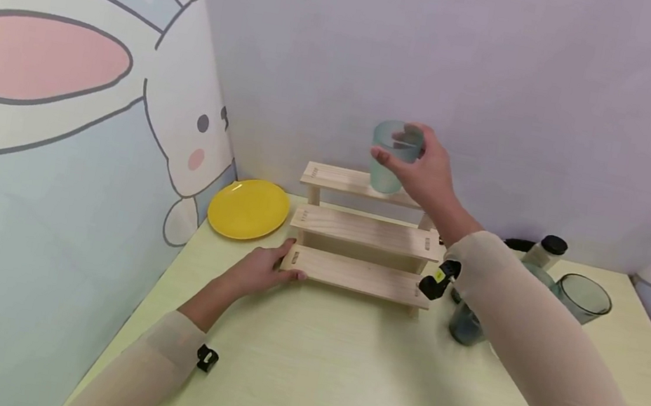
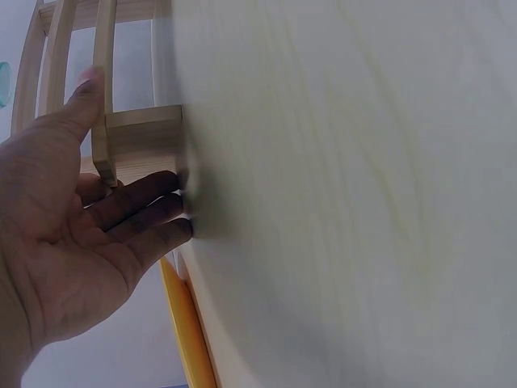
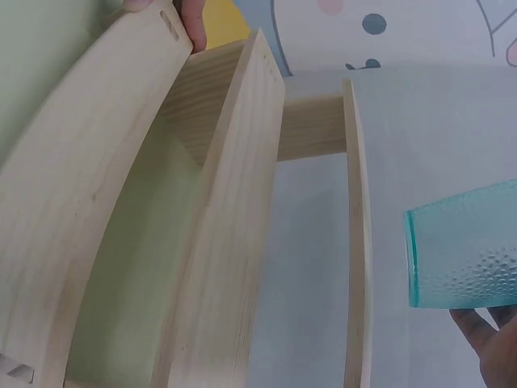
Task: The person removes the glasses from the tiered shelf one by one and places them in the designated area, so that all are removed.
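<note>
A three-tier wooden step shelf [image 1: 366,231] stands on the table against the back wall. My right hand [image 1: 429,173] grips a translucent teal cup [image 1: 386,176] by its sides, thumb in front and fingers around the back. In the head view the cup is upright and overlaps the top tier; in the right wrist view its base [image 3: 412,259] shows a gap from the top board. At the left end of the lowest board, my left hand [image 1: 256,270] pinches the corner, thumb on the front edge [image 2: 101,89] and index finger behind the end.
A yellow plate [image 1: 248,208] leans at the back left, beside the shelf. Right of the shelf are a black-lidded jar [image 1: 544,252], a greenish clear glass [image 1: 585,297] and a dark glass [image 1: 466,325], partly hidden by my right sleeve. Walls border the left and back.
</note>
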`<act>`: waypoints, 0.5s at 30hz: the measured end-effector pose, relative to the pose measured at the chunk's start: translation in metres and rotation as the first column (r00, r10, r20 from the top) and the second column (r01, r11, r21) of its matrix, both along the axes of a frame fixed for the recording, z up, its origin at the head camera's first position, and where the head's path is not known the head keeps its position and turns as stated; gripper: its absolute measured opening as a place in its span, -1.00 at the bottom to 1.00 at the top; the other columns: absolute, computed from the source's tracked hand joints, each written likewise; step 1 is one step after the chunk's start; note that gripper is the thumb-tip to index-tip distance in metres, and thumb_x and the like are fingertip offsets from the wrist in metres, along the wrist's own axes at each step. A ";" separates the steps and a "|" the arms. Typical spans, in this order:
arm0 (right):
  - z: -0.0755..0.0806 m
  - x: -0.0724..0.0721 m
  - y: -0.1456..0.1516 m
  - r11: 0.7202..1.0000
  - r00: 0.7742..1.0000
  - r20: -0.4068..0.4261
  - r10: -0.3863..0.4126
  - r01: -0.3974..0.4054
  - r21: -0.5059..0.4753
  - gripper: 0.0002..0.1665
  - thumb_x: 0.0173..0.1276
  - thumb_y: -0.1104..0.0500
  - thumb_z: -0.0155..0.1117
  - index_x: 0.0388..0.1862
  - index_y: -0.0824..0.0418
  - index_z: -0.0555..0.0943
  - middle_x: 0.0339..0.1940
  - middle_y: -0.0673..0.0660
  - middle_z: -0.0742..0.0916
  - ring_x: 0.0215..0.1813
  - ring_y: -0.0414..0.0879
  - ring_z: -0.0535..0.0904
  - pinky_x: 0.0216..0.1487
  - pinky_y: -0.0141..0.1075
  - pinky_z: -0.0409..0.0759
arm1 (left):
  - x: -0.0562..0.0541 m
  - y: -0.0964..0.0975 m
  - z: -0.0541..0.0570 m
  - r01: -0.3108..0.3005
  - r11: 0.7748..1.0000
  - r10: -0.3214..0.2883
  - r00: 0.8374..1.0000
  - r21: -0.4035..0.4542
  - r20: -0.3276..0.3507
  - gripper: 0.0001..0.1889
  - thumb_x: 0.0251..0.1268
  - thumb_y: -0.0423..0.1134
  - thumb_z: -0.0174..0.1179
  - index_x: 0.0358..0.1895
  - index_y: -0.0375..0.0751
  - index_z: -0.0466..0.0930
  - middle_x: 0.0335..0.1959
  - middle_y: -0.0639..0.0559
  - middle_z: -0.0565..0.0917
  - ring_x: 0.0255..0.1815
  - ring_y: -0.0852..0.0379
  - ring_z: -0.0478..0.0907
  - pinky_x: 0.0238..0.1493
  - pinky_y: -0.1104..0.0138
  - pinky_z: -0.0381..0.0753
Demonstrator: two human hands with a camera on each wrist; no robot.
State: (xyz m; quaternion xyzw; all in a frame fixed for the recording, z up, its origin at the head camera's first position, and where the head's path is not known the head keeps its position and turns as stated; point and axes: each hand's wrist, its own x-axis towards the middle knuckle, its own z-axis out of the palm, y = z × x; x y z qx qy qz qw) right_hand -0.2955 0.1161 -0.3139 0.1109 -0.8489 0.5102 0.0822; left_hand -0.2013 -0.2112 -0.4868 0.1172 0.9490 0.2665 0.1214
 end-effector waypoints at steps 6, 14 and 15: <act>0.000 0.004 0.017 1.000 1.000 -0.016 -0.018 0.019 0.003 0.15 0.36 -0.40 0.58 0.74 -0.01 0.32 0.56 0.04 0.67 0.61 0.07 0.52 0.57 0.16 0.53 | -0.001 -0.003 -0.001 0.002 1.000 -0.002 1.000 0.003 0.006 0.16 0.42 0.50 0.30 0.82 -0.17 0.09 0.48 -0.38 0.64 0.15 -0.06 0.66 0.32 -0.05 0.71; 0.001 0.011 0.041 0.999 0.998 -0.046 -0.046 0.047 0.021 0.10 0.36 -0.38 0.59 0.71 0.00 0.37 0.54 0.06 0.69 0.57 0.08 0.55 0.53 0.15 0.54 | 0.000 -0.006 -0.003 0.006 1.000 -0.006 1.000 0.012 0.009 0.15 0.44 0.46 0.31 0.83 -0.17 0.07 0.37 -0.36 0.70 0.03 -0.02 0.58 0.21 0.03 0.69; 0.001 0.012 0.043 0.998 0.998 -0.049 -0.051 0.052 0.029 0.09 0.37 -0.38 0.59 0.71 -0.01 0.38 0.54 0.06 0.69 0.56 0.08 0.55 0.52 0.15 0.54 | 0.000 -0.006 -0.003 0.005 1.000 -0.005 1.000 0.014 0.010 0.15 0.44 0.46 0.31 0.83 -0.16 0.06 0.38 -0.36 0.70 0.04 -0.02 0.59 0.23 0.01 0.69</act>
